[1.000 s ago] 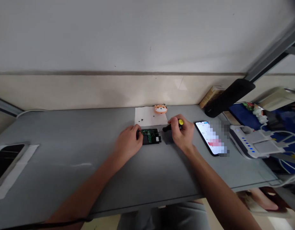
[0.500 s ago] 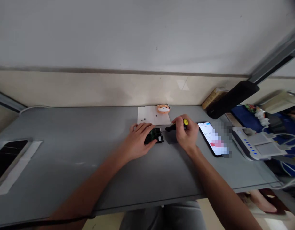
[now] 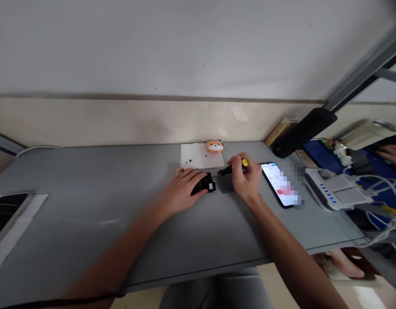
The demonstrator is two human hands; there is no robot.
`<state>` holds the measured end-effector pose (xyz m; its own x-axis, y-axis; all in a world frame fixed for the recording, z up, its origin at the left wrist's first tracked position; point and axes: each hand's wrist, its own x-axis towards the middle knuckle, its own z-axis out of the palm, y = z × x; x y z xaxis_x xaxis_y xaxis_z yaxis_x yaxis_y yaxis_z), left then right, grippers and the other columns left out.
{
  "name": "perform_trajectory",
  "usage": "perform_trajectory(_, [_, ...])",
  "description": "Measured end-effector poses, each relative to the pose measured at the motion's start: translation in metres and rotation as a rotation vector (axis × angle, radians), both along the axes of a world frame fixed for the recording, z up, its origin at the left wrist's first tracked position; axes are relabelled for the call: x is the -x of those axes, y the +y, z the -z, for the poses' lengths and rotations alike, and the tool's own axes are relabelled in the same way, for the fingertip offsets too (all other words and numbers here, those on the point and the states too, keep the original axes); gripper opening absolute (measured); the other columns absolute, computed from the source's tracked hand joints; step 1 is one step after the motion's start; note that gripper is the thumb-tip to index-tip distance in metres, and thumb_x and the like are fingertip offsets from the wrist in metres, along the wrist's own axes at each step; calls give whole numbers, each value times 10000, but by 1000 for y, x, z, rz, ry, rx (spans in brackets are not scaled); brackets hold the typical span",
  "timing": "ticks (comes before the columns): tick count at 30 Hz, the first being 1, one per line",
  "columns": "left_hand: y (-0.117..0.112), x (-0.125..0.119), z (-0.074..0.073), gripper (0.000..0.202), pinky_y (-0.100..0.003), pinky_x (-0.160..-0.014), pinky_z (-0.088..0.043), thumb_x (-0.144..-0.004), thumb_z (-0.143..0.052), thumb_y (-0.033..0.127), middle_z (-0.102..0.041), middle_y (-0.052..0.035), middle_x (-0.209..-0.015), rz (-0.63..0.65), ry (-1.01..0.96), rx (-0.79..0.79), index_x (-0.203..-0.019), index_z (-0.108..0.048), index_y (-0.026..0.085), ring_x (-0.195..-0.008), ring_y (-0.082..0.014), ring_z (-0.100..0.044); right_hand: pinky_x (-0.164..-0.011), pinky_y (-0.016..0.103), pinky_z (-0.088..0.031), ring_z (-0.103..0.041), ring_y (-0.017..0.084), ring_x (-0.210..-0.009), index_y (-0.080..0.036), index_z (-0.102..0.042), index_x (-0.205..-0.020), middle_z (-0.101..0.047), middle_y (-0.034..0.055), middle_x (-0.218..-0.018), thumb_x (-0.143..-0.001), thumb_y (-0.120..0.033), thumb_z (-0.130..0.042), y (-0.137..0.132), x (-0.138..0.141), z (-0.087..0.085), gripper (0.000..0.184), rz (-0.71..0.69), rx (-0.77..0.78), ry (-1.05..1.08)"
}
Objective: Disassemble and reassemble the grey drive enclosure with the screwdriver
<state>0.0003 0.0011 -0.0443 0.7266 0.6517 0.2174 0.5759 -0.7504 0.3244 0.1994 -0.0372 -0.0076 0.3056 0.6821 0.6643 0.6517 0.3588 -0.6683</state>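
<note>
My left hand presses a small black device with a green circuit board against the grey table, fingers along its far edge and thumb along its near edge. Part of the board is hidden under the fingers. In my right hand is a screwdriver with a black handle and a yellow end cap. Its shaft points left, and the tip is at the device's right side; whether it sits in a screw is too small to tell. Just beyond, a white paper carries several tiny dark pieces, maybe screws.
An orange animal-faced case rests on the paper's back corner. To the right lie a lit phone, a white power strip with cables, and a black cylinder. Another person's hand shows at far right. A dark tablet-like object lies left.
The whole view has shifted slightly, so things appear a little further left, and another person's hand shows more at the right. My hands keep nearly the same pose on the device and screwdriver.
</note>
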Motion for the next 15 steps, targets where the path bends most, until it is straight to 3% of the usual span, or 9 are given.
perform_trajectory(15, [-1, -2, -2, 307, -450, -1124, -374, -1009, -590, 387, -710, -81, -1299, 0, 11, -11, -1269, -651, 235, -1251, -266, -605, -522, 256, -354, -451, 100, -505, -200, -576, -664, -518, -33, -544, -971, -399, -487, 1, 0, 3, 377, -18, 43, 14])
